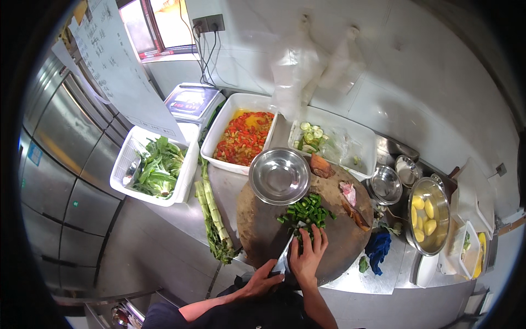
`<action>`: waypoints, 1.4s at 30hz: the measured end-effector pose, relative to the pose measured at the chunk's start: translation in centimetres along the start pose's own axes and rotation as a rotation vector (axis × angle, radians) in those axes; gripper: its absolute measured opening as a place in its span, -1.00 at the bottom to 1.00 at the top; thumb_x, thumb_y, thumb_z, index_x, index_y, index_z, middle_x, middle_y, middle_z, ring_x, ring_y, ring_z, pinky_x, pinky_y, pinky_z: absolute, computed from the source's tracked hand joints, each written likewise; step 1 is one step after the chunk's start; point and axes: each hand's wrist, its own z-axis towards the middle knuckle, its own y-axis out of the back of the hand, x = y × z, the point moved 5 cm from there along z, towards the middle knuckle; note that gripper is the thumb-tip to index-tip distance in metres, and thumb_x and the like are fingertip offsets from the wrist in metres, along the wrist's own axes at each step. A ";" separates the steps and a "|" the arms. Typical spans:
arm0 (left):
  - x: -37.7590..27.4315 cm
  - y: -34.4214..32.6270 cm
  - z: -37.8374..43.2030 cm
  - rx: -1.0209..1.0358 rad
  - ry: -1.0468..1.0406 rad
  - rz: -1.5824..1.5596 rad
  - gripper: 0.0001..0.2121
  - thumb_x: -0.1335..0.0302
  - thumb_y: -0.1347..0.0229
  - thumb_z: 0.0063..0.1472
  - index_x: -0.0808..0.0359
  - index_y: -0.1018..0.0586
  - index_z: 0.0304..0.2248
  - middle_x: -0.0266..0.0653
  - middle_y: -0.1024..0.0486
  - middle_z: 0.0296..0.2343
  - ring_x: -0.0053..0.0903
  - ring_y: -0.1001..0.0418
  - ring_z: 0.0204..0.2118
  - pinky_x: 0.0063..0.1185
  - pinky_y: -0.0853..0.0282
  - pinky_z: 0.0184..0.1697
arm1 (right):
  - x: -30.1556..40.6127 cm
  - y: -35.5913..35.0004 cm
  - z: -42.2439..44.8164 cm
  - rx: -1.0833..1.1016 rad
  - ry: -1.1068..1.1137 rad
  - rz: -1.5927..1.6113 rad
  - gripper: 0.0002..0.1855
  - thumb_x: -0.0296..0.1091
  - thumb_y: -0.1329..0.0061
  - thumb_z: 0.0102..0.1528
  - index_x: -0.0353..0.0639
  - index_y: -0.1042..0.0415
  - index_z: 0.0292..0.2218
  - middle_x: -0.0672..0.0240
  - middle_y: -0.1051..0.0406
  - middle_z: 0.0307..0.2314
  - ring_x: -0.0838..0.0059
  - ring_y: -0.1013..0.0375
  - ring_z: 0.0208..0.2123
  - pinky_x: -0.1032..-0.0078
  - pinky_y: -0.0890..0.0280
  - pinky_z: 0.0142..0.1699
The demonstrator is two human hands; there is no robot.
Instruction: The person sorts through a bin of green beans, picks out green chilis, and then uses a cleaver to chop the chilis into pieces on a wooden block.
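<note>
My left hand (267,277) is closed around the handle end of a kitchen knife (284,259), whose blade points up and away over the round chopping board (263,240). With spread, bent fingers my right hand (306,255) presses on dark green pieces beside the blade. Just beyond my fingertips lies a pile of chopped green vegetable (307,209). An empty steel bowl (279,176) stands at the board's far left edge. A brown chunk (321,165), a pale pink piece of meat (348,193) and a dark brown strip (356,216) rest on the board's far and right parts.
Left of the board lie long green stalks (211,209) and a white basket of leafy greens (158,174). Behind stand a tub of chopped red peppers (244,137), a tub with sliced vegetables (314,135) and a scale (192,100). To the right are peeled potatoes (429,207) in a steel basin and a blue cloth (377,249).
</note>
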 end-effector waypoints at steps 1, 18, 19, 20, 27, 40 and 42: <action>-0.4 -0.1 -0.2 0.019 0.005 0.009 -0.70 0.44 -0.12 0.26 0.29 -0.37 -0.05 -0.38 -0.35 -0.52 -0.69 -0.30 -0.52 -0.65 -0.21 -0.48 | 0.4 0.5 0.2 -0.007 0.000 -0.012 -0.65 -0.42 -0.08 0.06 -0.16 -0.46 -0.08 -0.01 -0.27 0.05 -0.19 -0.13 0.12 -0.03 -0.12 0.17; -3.8 7.3 -2.5 -0.275 -0.162 -0.439 -0.79 0.54 -0.06 0.29 0.26 -0.34 -0.11 -0.30 -0.39 -0.57 -0.59 -0.34 -0.71 -0.61 -0.25 -0.73 | 0.1 -10.1 18.5 0.209 0.275 0.162 -0.66 -0.09 -0.06 0.15 -0.08 -0.55 -0.13 0.17 -0.37 -0.02 -0.03 -0.18 0.12 0.08 -0.08 0.21; -2.3 8.4 -3.4 -0.300 -0.175 -0.420 -0.78 0.55 -0.05 0.30 0.26 -0.34 -0.10 -0.30 -0.39 -0.56 -0.59 -0.35 -0.72 -0.61 -0.25 -0.73 | -0.1 -8.6 18.3 0.149 0.272 0.320 -0.72 -0.19 -0.06 0.16 -0.15 -0.54 -0.16 0.13 -0.42 -0.09 -0.01 -0.29 0.04 0.16 -0.19 0.14; -1.0 9.3 -4.2 -0.331 -0.189 -0.409 -0.78 0.56 -0.05 0.30 0.26 -0.34 -0.09 -0.30 -0.40 -0.56 -0.59 -0.35 -0.72 -0.61 -0.25 -0.73 | -0.9 -7.1 17.8 0.132 0.146 0.430 -0.74 -0.24 -0.06 0.16 -0.19 -0.54 -0.17 0.11 -0.44 -0.13 0.00 -0.34 -0.02 0.19 -0.24 0.09; 0.6 8.8 -0.5 -0.450 -0.205 -0.372 -0.67 0.57 -0.01 0.32 0.35 -0.27 0.04 -0.19 -0.47 -0.41 -0.45 -0.47 -0.64 -0.54 -0.39 -0.65 | -8.2 -2.4 11.1 0.228 0.259 -0.156 -0.41 0.10 0.08 0.21 -0.22 -0.39 0.05 0.03 -0.30 0.08 -0.01 -0.16 0.20 0.08 0.05 0.30; -1.5 5.4 3.1 -0.246 -0.194 -0.313 -0.76 0.59 -0.02 0.30 0.36 -0.36 -0.06 -0.13 -0.53 -0.32 -0.42 -0.56 -0.46 -0.53 -0.52 -0.46 | -2.7 -5.2 7.7 0.537 0.420 0.099 -0.23 0.29 0.00 0.06 -0.17 -0.35 0.08 0.18 -0.29 0.09 0.04 -0.12 0.21 -0.01 0.13 0.34; -1.3 5.1 2.6 -0.243 -0.167 -0.229 -0.78 0.58 -0.02 0.30 0.35 -0.37 -0.07 -0.17 -0.53 -0.37 -0.46 -0.55 -0.48 -0.55 -0.52 -0.47 | -2.1 -4.3 6.8 0.490 0.432 0.145 -0.25 0.23 -0.07 0.04 -0.18 -0.36 0.06 0.17 -0.32 0.06 0.04 -0.15 0.20 -0.02 0.06 0.32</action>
